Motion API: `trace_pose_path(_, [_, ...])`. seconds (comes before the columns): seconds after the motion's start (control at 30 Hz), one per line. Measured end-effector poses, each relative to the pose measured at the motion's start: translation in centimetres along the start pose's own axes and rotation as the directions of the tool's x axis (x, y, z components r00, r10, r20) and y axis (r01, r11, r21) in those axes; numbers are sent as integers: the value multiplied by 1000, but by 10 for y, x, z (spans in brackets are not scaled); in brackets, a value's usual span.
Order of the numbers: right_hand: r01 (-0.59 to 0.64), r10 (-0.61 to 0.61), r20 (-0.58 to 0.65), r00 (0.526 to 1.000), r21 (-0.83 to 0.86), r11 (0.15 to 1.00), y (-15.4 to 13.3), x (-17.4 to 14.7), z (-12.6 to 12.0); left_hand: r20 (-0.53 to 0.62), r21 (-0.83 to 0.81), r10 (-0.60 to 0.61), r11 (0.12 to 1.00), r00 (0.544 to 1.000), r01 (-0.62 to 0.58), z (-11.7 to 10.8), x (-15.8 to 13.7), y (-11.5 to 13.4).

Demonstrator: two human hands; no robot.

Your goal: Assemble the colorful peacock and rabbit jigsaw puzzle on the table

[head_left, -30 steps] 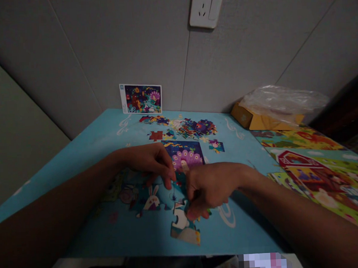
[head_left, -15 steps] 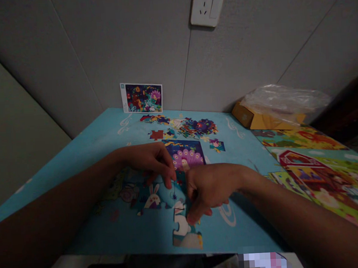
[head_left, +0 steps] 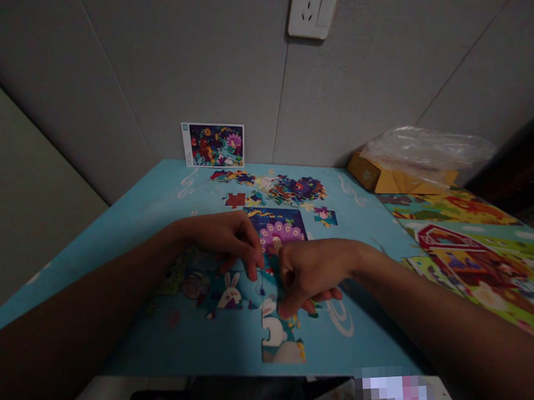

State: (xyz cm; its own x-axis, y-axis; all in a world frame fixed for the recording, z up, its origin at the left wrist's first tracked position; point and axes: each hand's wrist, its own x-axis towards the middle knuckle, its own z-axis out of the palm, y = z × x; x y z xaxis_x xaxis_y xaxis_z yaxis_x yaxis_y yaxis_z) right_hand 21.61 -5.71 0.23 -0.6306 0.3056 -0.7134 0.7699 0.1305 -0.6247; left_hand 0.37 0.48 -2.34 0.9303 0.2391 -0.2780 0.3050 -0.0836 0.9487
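Observation:
A partly joined jigsaw puzzle lies on the light-blue tabletop [head_left: 137,201]. Its pink peacock section [head_left: 281,228] shows beyond my hands, and a rabbit-face section [head_left: 230,292] lies nearer me. My left hand [head_left: 231,240] is closed, its fingertips pressing down on a blue puzzle piece by the middle of the picture. My right hand [head_left: 313,272] grips the right side of a puzzle piece with a white rabbit [head_left: 272,328], thumb on top and fingers curled beside it. This piece meets the blue part at its upper end. Both hands cover part of the puzzle.
Loose puzzle pieces [head_left: 300,189] are heaped at the back, with a small joined pair [head_left: 325,216] to their right. A picture card [head_left: 217,146] leans on the wall. At right are a yellow box [head_left: 395,181], a plastic bag [head_left: 425,147] and a farm-scene puzzle [head_left: 476,255].
The white-rabbit piece and my right hand have shifted slightly up, away from the table's front edge, closer to the blue part. My left hand stays in place on the puzzle.

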Motion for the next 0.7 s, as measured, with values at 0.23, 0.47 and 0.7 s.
trace_pose_path(0.23, [303,-311,0,950,233,924,9,-6,-8,8,6,-4,1000,1000,4,0,0,1])
trace_pose_path(0.47, [373,-450,109,886,408,833,2,-12,-3,9,16,-11,1000,1000,11,-1,0,2])
trace_pose_path(0.7, [162,-174,77,982,137,977,2,10,5,-3,12,-16,1000,1000,16,0,-1,1])
